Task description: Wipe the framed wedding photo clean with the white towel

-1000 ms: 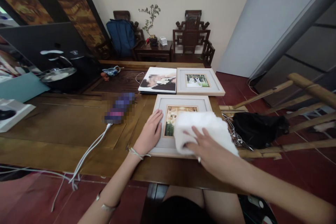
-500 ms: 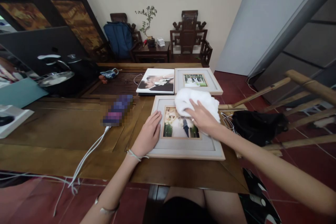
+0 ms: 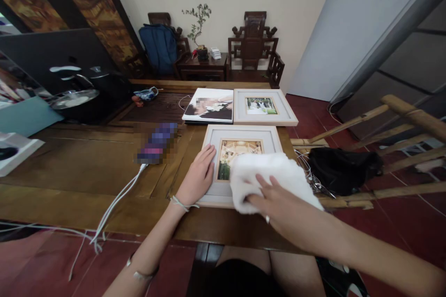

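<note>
Closest to you, your right hand (image 3: 275, 199) is bent over the white cloth (image 3: 282, 171), gripping it with a couple of fingertips on top and one digit tucked into a fold; you cannot tell how firmly it is pinched. Half a second ago the cloth was up at the frame's far right corner; now you have drawn it back, and it spills past the near and right edges. That reads as a back-and-forth wiping stroke, with the near right part now under the cloth.

Your left hand (image 3: 197, 176) lies flat, fingers close together, on the left edge of the near picture frame (image 3: 251, 131), and has kept its place, apparently steadying it. The frame lies face up on the table (image 3: 87, 148); the right part of its photo is covered, while the upper left shows.

Farther off, a photo-covered panel (image 3: 212, 109) and a second frame (image 3: 291, 113) lie side by side, clear of your hands. Beyond the table stands a carved chair (image 3: 252, 46).
</note>
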Action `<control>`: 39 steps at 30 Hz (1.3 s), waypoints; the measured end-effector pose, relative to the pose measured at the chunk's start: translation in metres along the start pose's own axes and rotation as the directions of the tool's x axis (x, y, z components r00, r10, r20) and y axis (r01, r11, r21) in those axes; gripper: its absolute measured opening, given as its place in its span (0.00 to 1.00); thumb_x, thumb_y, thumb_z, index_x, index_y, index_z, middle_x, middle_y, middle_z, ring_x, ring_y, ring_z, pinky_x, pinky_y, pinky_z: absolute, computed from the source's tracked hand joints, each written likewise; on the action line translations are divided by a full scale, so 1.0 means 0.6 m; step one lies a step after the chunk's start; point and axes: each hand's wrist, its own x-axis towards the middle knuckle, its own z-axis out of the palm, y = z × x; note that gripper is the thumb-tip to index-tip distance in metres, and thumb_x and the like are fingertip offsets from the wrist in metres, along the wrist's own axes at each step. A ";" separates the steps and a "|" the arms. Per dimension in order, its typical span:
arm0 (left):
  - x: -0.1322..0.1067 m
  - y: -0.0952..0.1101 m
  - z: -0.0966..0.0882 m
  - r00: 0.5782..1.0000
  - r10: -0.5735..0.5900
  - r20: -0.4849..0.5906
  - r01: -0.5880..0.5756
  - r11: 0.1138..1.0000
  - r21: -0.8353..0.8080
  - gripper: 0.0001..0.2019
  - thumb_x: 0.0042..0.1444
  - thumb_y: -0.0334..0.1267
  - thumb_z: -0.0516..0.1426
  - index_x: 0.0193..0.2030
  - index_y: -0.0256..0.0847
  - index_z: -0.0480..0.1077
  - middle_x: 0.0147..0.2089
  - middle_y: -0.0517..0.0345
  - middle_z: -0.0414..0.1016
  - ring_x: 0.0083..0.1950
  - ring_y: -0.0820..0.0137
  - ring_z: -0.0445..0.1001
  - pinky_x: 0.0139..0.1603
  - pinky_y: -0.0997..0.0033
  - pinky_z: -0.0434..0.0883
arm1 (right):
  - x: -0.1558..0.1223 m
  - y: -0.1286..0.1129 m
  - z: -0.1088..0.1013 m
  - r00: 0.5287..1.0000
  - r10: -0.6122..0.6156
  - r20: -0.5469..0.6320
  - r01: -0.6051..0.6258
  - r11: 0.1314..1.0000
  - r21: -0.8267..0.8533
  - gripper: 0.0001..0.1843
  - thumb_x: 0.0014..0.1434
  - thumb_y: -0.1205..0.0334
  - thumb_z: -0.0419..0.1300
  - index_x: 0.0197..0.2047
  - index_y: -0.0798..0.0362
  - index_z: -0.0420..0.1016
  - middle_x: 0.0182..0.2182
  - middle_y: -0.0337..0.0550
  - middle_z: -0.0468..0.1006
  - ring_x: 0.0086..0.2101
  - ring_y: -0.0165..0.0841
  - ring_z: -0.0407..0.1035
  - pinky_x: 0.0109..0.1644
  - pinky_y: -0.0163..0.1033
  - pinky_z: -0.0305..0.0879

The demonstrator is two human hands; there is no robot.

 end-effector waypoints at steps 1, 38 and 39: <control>0.000 0.000 0.000 1.000 0.000 0.000 0.000 1.000 0.001 0.21 0.63 0.34 0.44 0.62 0.33 0.60 0.64 0.42 0.61 0.68 0.61 0.54 0.67 0.51 0.55 | -0.009 -0.015 -0.004 0.999 -0.008 0.033 0.008 1.000 0.004 0.32 0.48 0.80 0.52 0.56 0.53 0.66 0.61 0.53 0.61 0.60 0.51 0.53 0.59 0.60 0.57; -0.007 0.005 -0.006 0.999 -0.014 0.031 0.017 0.996 -0.090 0.23 0.66 0.37 0.41 0.67 0.38 0.50 0.69 0.47 0.51 0.70 0.64 0.48 0.69 0.53 0.50 | 0.122 0.022 0.037 0.994 -0.050 -0.102 0.033 0.986 -0.166 0.20 0.57 0.73 0.50 0.50 0.54 0.74 0.65 0.50 0.54 0.63 0.57 0.39 0.61 0.69 0.42; -0.007 0.007 -0.009 1.000 -0.011 0.015 0.013 0.993 -0.122 0.24 0.66 0.38 0.41 0.68 0.40 0.46 0.70 0.48 0.48 0.70 0.65 0.47 0.69 0.55 0.49 | 0.147 0.034 0.035 0.988 -0.060 -0.140 0.029 0.976 -0.214 0.19 0.57 0.72 0.50 0.49 0.55 0.74 0.65 0.51 0.53 0.64 0.57 0.39 0.62 0.68 0.41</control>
